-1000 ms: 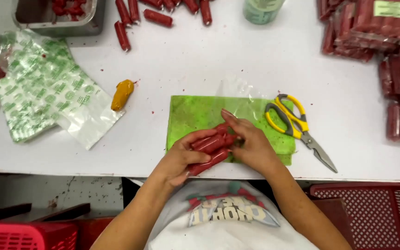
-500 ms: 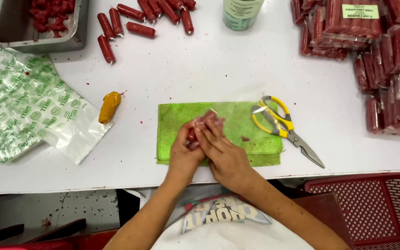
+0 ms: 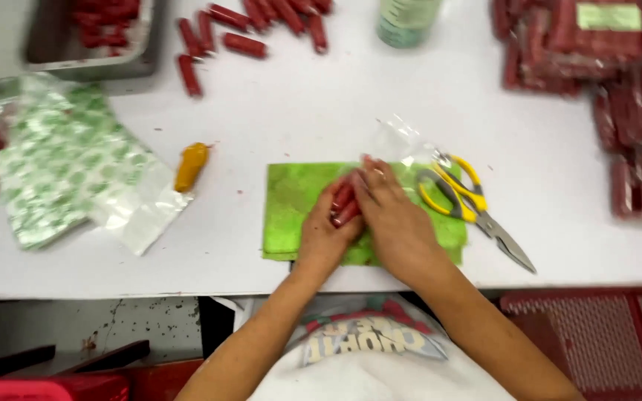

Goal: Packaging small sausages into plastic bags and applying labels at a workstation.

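The whole view is slightly blurred by motion. The red sausages (image 3: 343, 204) are mostly hidden between the left hand (image 3: 326, 234) and the right hand (image 3: 397, 223); their number cannot be told. The fingers (image 3: 371, 174) cover their far ends. At the table's far left corner, a metal tray (image 3: 87, 56) is cut off by the top edge. A green bottle (image 3: 408, 20) at the far edge shows only its base. Packed sausages (image 3: 596, 67) at the far right corner run past the frame, smeared.

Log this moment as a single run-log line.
left hand: holds red sausages | right hand: pressed on them | under: green cloth | nearby: yellow scissors | surface: white table
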